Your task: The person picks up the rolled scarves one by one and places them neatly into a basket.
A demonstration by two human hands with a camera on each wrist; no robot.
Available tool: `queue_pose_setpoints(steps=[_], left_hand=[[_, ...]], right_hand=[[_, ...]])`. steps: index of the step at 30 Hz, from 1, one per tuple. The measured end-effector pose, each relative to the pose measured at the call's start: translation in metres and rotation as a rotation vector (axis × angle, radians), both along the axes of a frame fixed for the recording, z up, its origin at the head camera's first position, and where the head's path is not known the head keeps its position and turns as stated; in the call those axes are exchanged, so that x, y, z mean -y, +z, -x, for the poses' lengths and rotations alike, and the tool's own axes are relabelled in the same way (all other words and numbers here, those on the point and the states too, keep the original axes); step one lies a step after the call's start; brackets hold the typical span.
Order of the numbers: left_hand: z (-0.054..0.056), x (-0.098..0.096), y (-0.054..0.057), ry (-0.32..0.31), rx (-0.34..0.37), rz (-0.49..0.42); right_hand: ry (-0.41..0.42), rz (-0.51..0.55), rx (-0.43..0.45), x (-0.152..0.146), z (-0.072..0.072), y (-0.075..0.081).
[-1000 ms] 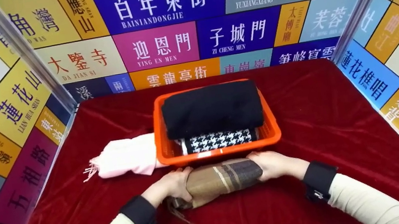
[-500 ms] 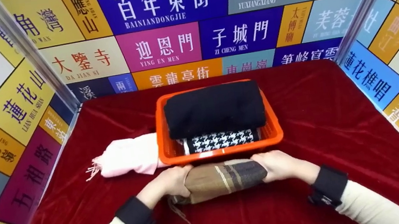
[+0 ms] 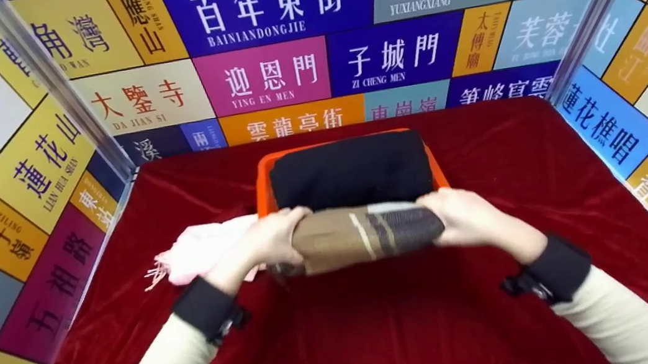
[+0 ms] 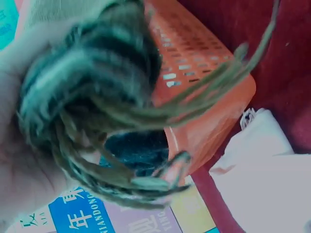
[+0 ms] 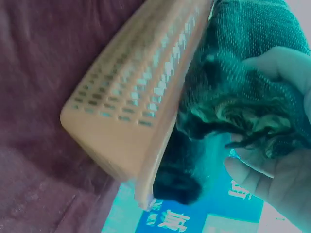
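Both hands grip a rolled brown plaid scarf point(image 3: 362, 236) by its two ends, my left hand point(image 3: 272, 239) on one and my right hand point(image 3: 469, 216) on the other. In the head view the scarf overlaps the front of an orange plastic basket point(image 3: 264, 190). A black folded cloth point(image 3: 350, 169) fills the basket's back part. Loose fringe point(image 4: 194, 104) dangles from the roll's end in the left wrist view. The right wrist view shows the roll's other end point(image 5: 243, 116) between thumb and fingers, beside the basket's perforated side point(image 5: 116, 107). The houndstooth cloth is hidden behind the scarf.
A pink fringed scarf point(image 3: 198, 248) lies left of the basket, partly behind the left forearm. Dark red cloth point(image 3: 376, 338) covers the table. Printed panels point(image 3: 266, 77) stand around it at the back and sides.
Both hands have lifted the rolled scarf and carried it away from me, from before the basket to over its front rim. The houndstooth cloth is now covered from view.
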State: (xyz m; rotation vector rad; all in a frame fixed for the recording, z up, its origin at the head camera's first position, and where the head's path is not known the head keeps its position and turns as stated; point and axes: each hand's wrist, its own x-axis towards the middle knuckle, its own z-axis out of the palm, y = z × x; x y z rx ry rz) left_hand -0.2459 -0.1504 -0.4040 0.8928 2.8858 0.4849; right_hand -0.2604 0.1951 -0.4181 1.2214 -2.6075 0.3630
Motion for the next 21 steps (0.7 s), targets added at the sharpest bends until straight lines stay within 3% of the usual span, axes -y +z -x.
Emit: queue_pose_setpoints(steps=[6, 9, 13, 15, 17, 21], left_hand=[[0.021, -0.007, -0.008, 0.133, -0.142, 0.033], [0.026, -0.010, -0.014, 0.173, -0.239, 0.034], [0.027, -0.011, -0.024, 0.162, -0.320, 0.073], [0.026, -0.011, -0.029, 0.141, -0.332, 0.110], [0.024, -0.010, -0.033, 0.118, -0.328, 0.141], [0.022, -0.008, -0.038, 0.071, -0.328, 0.184]], right_hand=[[-0.082, 0.021, -0.044, 0.002, 0.028, -0.007], [-0.107, 0.041, -0.128, 0.003, 0.035, -0.013], [-0.067, 0.027, -0.277, 0.001, 0.038, -0.027], [-0.036, 0.001, -0.305, -0.002, 0.038, -0.031], [-0.014, -0.031, -0.283, -0.005, 0.038, -0.035], [0.005, -0.074, -0.153, -0.012, 0.038, -0.036]])
